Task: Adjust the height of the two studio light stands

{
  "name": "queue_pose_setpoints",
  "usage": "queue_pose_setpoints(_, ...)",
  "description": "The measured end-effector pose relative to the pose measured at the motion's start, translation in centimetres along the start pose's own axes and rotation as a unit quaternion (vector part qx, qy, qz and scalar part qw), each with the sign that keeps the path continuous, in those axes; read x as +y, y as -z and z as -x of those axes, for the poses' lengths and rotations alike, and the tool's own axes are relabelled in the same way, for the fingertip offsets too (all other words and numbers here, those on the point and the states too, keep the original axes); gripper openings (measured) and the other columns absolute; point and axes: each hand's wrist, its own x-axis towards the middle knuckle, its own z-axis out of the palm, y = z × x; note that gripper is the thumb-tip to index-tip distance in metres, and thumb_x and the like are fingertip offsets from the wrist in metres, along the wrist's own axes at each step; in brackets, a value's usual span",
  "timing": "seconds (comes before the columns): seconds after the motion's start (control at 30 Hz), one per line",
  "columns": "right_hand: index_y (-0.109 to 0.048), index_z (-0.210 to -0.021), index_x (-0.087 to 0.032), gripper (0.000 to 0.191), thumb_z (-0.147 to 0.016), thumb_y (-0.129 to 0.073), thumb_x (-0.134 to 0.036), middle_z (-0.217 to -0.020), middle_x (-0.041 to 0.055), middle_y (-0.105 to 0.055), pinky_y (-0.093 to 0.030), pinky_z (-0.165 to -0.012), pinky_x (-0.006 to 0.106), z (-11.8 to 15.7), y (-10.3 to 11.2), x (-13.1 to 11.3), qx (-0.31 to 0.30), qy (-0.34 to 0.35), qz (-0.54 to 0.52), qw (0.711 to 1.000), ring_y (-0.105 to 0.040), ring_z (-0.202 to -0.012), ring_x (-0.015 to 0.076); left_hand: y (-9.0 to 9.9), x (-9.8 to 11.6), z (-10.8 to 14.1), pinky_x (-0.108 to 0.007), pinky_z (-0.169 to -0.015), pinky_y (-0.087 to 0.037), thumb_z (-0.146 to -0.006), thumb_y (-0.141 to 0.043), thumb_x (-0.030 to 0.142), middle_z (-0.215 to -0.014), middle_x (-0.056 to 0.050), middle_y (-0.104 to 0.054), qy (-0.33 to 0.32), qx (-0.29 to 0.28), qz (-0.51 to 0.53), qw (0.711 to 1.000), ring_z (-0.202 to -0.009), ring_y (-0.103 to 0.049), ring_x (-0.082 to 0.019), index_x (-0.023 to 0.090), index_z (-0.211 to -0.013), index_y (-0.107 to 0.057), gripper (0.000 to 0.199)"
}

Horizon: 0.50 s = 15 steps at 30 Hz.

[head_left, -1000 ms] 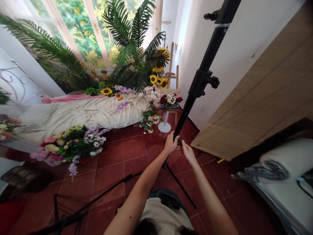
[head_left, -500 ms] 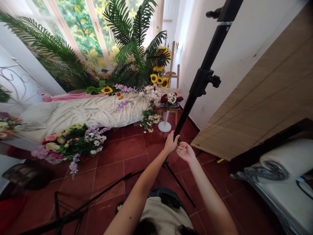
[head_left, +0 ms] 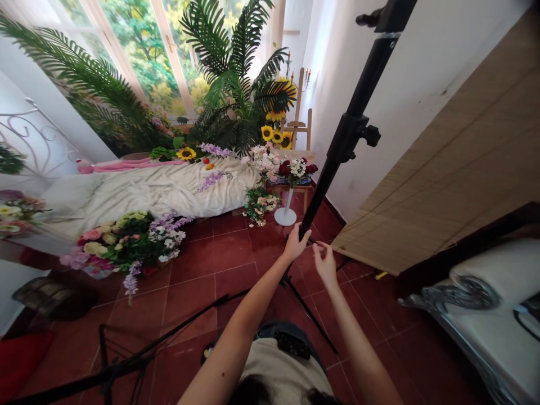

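A tall black stand pole [head_left: 323,188] rises at a slant from the tiled floor towards the upper right. My left hand [head_left: 296,243] is wrapped round its lower part. Just right of the pole, my right hand [head_left: 324,259] has its thumb and fingertips close together at a small black knob [head_left: 312,240]; what lies between the fingertips is too small to make out. Higher up, the pole carries a black collar with a clamp knob [head_left: 371,135]. The stand's thin legs [head_left: 312,315] spread over the floor below my hands.
A bed with a cream blanket [head_left: 169,191] and flowers [head_left: 126,242] lies at the left. Beyond the pole stand a white round base [head_left: 286,216] and an easel [head_left: 300,124]. A woven screen [head_left: 422,185] and white seat [head_left: 502,281] are right; another black stand [head_left: 126,365] is lower left.
My right hand has turned and its curled fingers have straightened somewhat, with the fingertips nearer the knob. My left hand keeps its hold on the pole. The view has shifted slightly.
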Motion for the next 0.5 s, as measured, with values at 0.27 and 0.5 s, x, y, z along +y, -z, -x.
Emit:
queue_pose_setpoints(0.27, -0.063, -0.098, -0.017, 0.054, -0.084, -0.039, -0.063, -0.09, 0.0109, -0.069, -0.042, -0.068, 0.029, -0.8, 0.8, -0.6, 0.021, 0.112, 0.234, 0.965, -0.061, -0.076, 0.0211, -0.4, -0.7, -0.1, -0.031, -0.088, -0.045, -0.085, -0.051, 0.046, -0.098, -0.005, -0.06, -0.029, -0.009, 0.051, 0.998, -0.089, -0.058, -0.016, 0.019, -0.114, -0.049, 0.04)
queue_pose_setpoints(0.5, -0.066, -0.082, -0.017, 0.058, -0.087, -0.031, -0.063, -0.073, 0.0092, -0.069, -0.033, -0.06, 0.025, -1.5, 0.5, -0.2, 0.029, 0.061, 0.298, 0.952, -0.061, -0.068, 0.0206, -0.3, -2.1, 0.6, -0.032, -0.092, -0.044, -0.085, -0.051, 0.041, -0.11, -0.009, -0.059, -0.036, -0.012, 0.093, 0.995, -0.098, -0.058, -0.017, 0.019, -0.124, -0.045, 0.045)
